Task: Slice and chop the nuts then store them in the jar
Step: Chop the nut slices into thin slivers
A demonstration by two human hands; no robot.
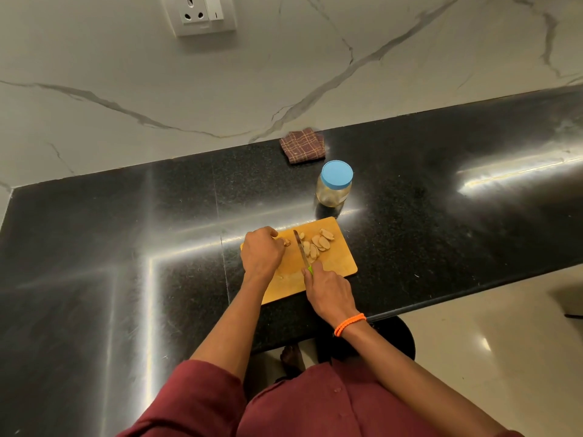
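Curled around the green handle of a thin-bladed knife (pixel 301 250), the right hand (pixel 328 293) is set beside the left hand (pixel 262 252), by which a pale nut piece (pixel 286 242) is pinched on the wooden cutting board (pixel 339 263), sliced nuts (pixel 318 242) lying just beyond the blade and the blue-lidded clear jar (pixel 335 183) standing farther off.

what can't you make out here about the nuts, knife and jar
- Head view: nut under the left hand, mostly covered by its fingers.
- Knife handle: hidden in the right hand; only a green bit shows.
- Jar contents: too small and glary to tell.
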